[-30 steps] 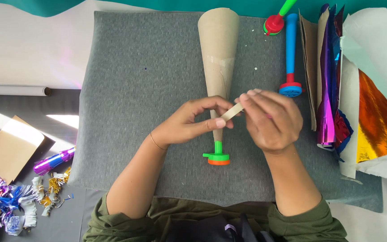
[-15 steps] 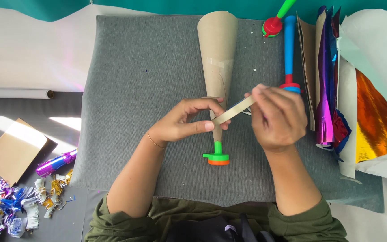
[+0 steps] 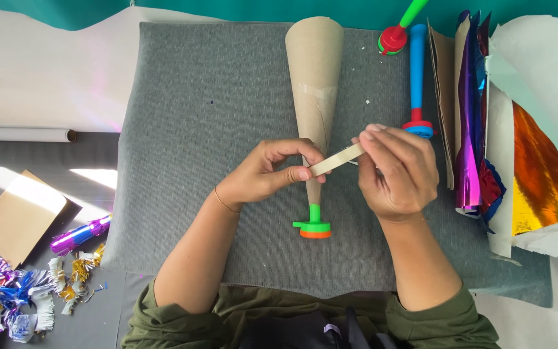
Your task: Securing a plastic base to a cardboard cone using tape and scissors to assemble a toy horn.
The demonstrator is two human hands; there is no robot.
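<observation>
A tan cardboard cone lies on the grey felt mat, wide end away from me, its narrow end fitted with a green and orange plastic mouthpiece. My left hand pinches the narrow part of the cone and one end of a beige tape strip. My right hand holds the other end of the strip, stretched out to the right of the cone.
A blue horn tube and a red and green horn piece lie at the mat's upper right. Shiny foil sheets are stacked on the right. Foil fringe scraps, a purple tube and brown cardboard lie at left.
My right hand has pulled the tape strip out longer, to the right and slightly up. My left hand still pinches the cone's narrow end.
</observation>
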